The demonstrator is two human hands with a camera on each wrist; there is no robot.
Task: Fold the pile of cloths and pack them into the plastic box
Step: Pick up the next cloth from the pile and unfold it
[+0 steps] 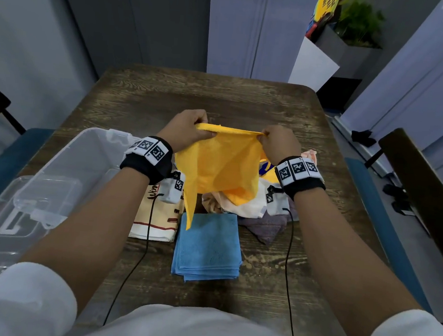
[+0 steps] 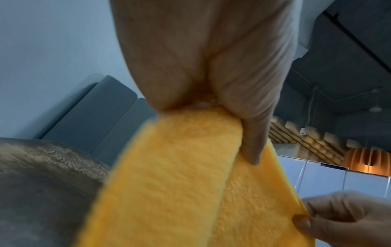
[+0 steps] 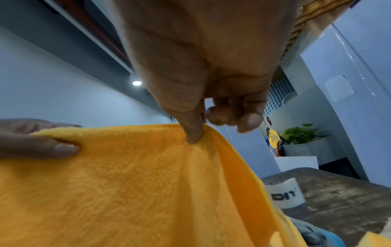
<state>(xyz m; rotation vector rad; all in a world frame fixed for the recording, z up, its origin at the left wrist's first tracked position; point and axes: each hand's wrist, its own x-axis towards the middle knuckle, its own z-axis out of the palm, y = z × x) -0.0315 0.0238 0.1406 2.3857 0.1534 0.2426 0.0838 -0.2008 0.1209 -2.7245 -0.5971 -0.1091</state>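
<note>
Lying nearest the person on the dark wooden table (image 1: 220, 97), a square blue terry cloth (image 1: 207, 245) sits folded flat. Just left of the blue cloth, touching its edge, lies a folded cream cloth (image 1: 156, 221) with red-brown print. Further left stands the clear plastic box (image 1: 66, 162), open, with its clear lid (image 1: 14, 221) on its near side. Just beyond the blue cloth is the pile of unfolded cloths (image 1: 241, 206), white, peach and grey-purple.

Above that pile a yellow terry cloth (image 1: 215, 164) hangs in the air, its top edge stretched between both hands and one corner dangling in front of the blue cloth's far left corner. The left hand (image 1: 189, 129) grips the top left corner. The head view shows mostly its back, while the left wrist view shows thumb and fingers closed tight round a bunched fold. The right hand (image 1: 279, 143) pinches the top right corner. Only the right wrist view shows its thumb pressing the hem and its other fingers curled. That view also catches a white piece (image 3: 285, 195) with mirrored black letters on the table; what it is I cannot tell. Far beyond the blue cloth, past the table, stands a green plant (image 1: 359, 20) in a grey planter.
</note>
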